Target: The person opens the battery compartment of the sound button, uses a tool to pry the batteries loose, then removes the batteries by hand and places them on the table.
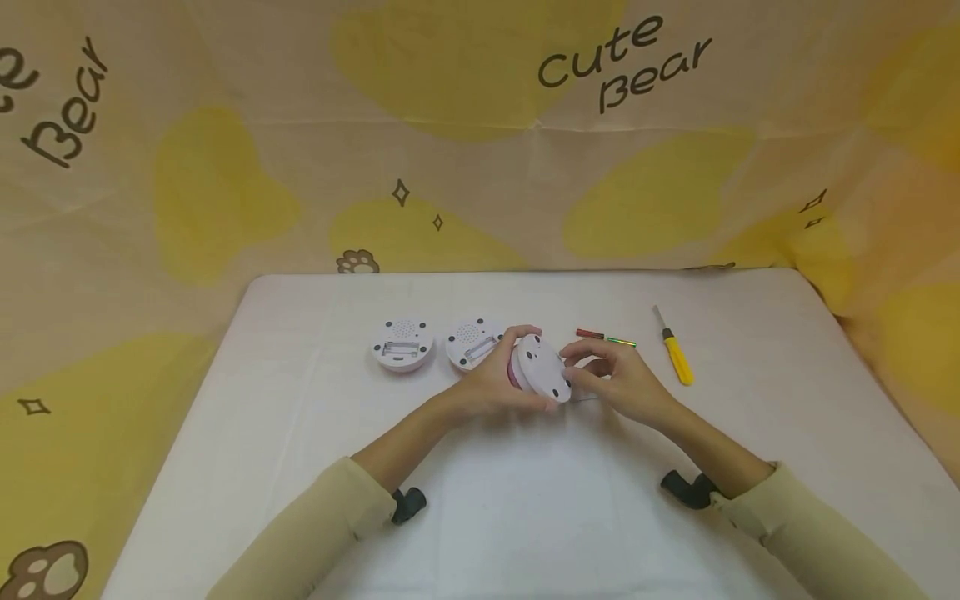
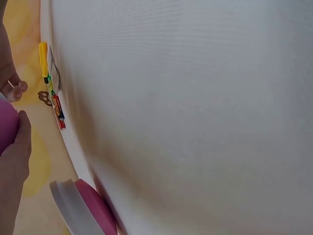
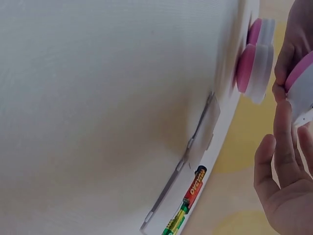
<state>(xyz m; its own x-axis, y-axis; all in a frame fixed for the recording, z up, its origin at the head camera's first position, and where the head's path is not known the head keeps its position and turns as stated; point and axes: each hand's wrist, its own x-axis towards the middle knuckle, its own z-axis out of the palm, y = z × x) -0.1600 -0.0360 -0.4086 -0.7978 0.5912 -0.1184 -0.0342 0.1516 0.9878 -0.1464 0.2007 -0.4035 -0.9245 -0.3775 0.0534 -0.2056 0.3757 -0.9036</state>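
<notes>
My left hand [image 1: 498, 379] grips a round white device [image 1: 542, 367] with a pink lower part, fingers above and thumb below. The device is tilted, and its white base with small dark feet faces toward my right hand [image 1: 611, 375]. Fingers of that hand are spread and loosely bent at the edge of the base; whether they touch it is hard to tell. In the left wrist view, the left hand [image 2: 17, 152] lies around the pink shell [image 2: 7, 122]. The right wrist view shows the right hand [image 3: 283, 186] with thumb and fingers apart.
Two similar white devices [image 1: 402, 343] lie base up on the left, battery slots exposed. Behind the right hand are a red battery [image 1: 589, 333] and a green battery [image 1: 621, 342]. A yellow-handled screwdriver [image 1: 677, 358] lies farther right. Thin flat pieces [image 3: 203, 129] rest near the batteries.
</notes>
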